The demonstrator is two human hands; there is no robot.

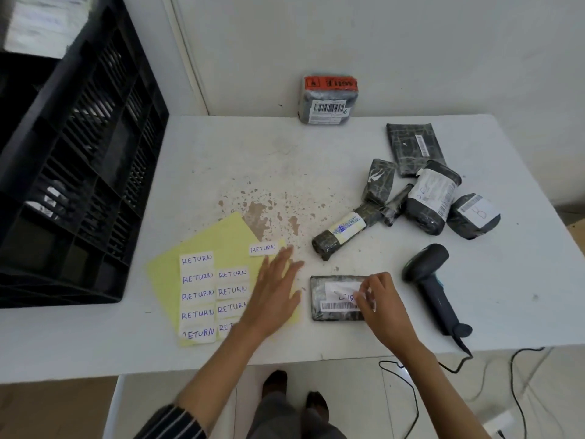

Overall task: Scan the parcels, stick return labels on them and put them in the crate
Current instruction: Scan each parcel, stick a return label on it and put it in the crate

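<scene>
Return label on flat parcel (318,301), front of table (221,153).
I see R hand (384,308) pinching the end of a white return label (342,288) down on the black-wrapped parcel, just above its barcode. L hand (275,296) lies flat, fingers straight, on yellow label sheet (202,242). Barcode scanner (433,280) just right of parcel. Black crate (79,185) at table's left, other parcels (433,198) piled back right.

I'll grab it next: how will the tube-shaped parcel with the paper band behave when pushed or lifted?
The tube-shaped parcel looks round, so it may roll if nudged sideways. Its glossy dark wrap could be slippery. It is slim, so probably light.
</scene>
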